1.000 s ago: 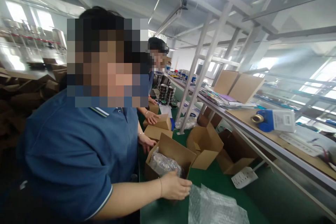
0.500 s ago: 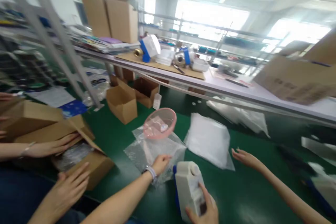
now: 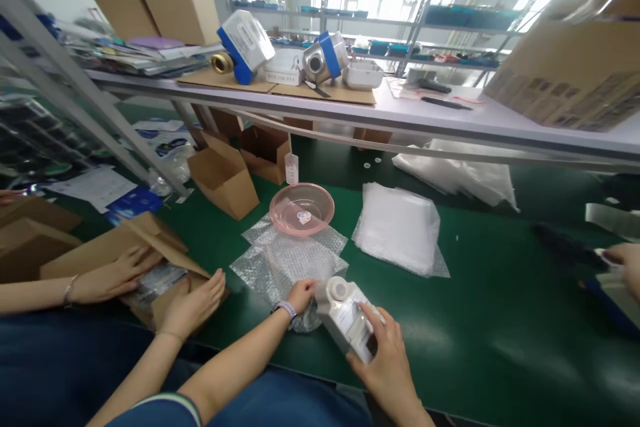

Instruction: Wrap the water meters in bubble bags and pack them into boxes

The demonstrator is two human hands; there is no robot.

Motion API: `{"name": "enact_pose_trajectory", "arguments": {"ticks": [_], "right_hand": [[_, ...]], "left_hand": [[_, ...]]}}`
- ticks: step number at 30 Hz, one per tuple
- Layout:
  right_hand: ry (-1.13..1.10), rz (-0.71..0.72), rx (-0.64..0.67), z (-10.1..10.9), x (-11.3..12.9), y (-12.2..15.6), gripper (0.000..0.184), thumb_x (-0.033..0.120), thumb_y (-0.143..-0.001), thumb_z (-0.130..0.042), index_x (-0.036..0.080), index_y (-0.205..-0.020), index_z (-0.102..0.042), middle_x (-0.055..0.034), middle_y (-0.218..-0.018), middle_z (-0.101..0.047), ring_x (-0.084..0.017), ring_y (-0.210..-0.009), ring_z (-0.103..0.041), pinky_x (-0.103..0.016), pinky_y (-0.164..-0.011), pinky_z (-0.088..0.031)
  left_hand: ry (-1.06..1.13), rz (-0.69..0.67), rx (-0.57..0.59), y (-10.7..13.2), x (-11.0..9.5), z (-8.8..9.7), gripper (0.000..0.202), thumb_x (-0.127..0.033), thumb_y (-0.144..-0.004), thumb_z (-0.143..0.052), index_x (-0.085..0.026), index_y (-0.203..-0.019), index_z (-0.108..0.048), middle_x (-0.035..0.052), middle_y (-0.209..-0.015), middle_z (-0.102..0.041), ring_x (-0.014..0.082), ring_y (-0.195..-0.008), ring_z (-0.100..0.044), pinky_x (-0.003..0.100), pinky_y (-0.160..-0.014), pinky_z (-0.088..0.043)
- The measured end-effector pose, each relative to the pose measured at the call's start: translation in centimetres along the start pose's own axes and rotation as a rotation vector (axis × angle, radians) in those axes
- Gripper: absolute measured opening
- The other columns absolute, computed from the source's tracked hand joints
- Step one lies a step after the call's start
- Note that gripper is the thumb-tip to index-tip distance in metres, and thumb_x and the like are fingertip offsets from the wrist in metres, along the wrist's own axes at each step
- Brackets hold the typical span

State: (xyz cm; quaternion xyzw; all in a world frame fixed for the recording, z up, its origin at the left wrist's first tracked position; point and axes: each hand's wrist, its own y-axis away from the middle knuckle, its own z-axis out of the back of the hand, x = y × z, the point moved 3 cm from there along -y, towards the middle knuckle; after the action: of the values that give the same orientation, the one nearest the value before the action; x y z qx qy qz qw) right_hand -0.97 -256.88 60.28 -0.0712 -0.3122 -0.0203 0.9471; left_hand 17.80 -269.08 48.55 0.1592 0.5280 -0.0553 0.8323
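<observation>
My right hand (image 3: 387, 360) is closed around a white plastic meter-like device (image 3: 344, 312), held tilted just above the green bench. My left hand (image 3: 301, 293), with a watch on its wrist, pinches the near edge of a sheet of bubble wrap (image 3: 290, 259) right beside the device. The wrap lies flat in front of me. A pink plastic bowl (image 3: 301, 208) with a small item inside sits on its far edge.
A co-worker's two hands (image 3: 193, 303) press on an open cardboard box (image 3: 100, 247) at the left. A stack of bubble bags (image 3: 400, 227) lies centre right. An open carton (image 3: 225, 177) stands behind. Blue-and-white meters (image 3: 245, 43) sit on the raised shelf. Another person's hand (image 3: 625, 260) shows at the far right.
The view swung from the co-worker down to the bench. My right hand brought the white device left, up against the bubble wrap. The hand reaching in from the right has pulled back.
</observation>
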Motion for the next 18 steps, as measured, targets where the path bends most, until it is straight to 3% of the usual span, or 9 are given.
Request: {"name": "enact_pose_trajectory", "arguments": {"ticks": [3, 5, 10, 14, 16, 18], "right_hand": [[-0.067, -0.114, 0.036, -1.4, -1.0, -0.3, 0.073, 0.022, -0.058, -0.065, 0.034, -0.127, -0.046, -0.0057, -0.121, -0.042, -0.029, -0.114, -0.042, -0.044, -0.095, -0.039], [-0.066, -0.140, 0.056, -2.2, -1.5, -0.4, 0.070, 0.024, -0.059, -0.065, 0.034, -0.126, -0.048, -0.0066, -0.120, -0.043, -0.030, -0.112, -0.043, -0.046, -0.094, -0.039], [-0.217, -0.218, 0.071, -3.8, -1.8, -1.3, 0.067, 0.031, -0.056, -0.065, 0.030, -0.123, -0.055, -0.0082, -0.112, -0.051, -0.033, -0.107, -0.048, -0.050, -0.094, -0.039], [-0.682, -0.520, 0.170, -4.6, -2.9, -1.1, 0.084, 0.046, -0.055, -0.066, 0.021, -0.132, -0.042, -0.0083, -0.097, -0.063, -0.031, -0.088, -0.062, -0.046, -0.082, -0.049], [-0.726, -0.602, 0.201, -4.1, -4.0, -0.5, 0.085, 0.056, -0.062, -0.059, 0.019, -0.136, -0.036, -0.0092, -0.092, -0.066, -0.034, -0.087, -0.064, -0.049, -0.079, -0.051], [-0.628, -0.557, 0.216, -3.0, -5.3, 0.1, 0.082, 0.064, -0.064, -0.054, 0.026, -0.135, -0.037, -0.0095, -0.093, -0.066, -0.038, -0.096, -0.062, -0.055, -0.080, -0.050]], "left_hand": [[0.029, 0.091, -0.052, 1.2, 0.0, -0.1, 0.043, -0.045, -0.090, -0.033, -0.021, -0.105, -0.066, 0.0033, -0.063, -0.064, 0.0183, -0.063, -0.060, 0.036, -0.068, -0.048], [0.030, 0.094, -0.097, 1.3, -1.0, 0.4, 0.047, -0.048, -0.090, -0.029, -0.022, -0.098, -0.067, 0.0026, -0.064, -0.062, 0.0167, -0.063, -0.059, 0.032, -0.066, -0.048], [-0.066, -0.013, -0.144, 0.2, -6.5, 1.4, 0.046, -0.052, -0.088, -0.033, -0.024, -0.072, -0.066, 0.0029, -0.065, -0.060, 0.0163, -0.067, -0.057, 0.030, -0.067, -0.045], [-0.228, -0.213, -0.035, 1.9, -11.7, 0.1, 0.036, -0.045, -0.088, -0.042, -0.023, -0.083, -0.070, 0.0065, -0.078, -0.067, 0.0202, -0.078, -0.062, 0.034, -0.073, -0.044], [-0.391, -0.370, 0.097, 4.1, -13.1, -0.8, 0.030, -0.041, -0.087, -0.046, -0.025, -0.096, -0.069, 0.0072, -0.083, -0.069, 0.0222, -0.081, -0.063, 0.033, -0.068, -0.044], [-0.544, -0.476, 0.173, 6.4, -13.3, -0.9, 0.031, -0.040, -0.089, -0.044, -0.030, -0.110, -0.065, 0.0066, -0.084, -0.070, 0.0217, -0.076, -0.064, 0.030, -0.059, -0.042]]}}
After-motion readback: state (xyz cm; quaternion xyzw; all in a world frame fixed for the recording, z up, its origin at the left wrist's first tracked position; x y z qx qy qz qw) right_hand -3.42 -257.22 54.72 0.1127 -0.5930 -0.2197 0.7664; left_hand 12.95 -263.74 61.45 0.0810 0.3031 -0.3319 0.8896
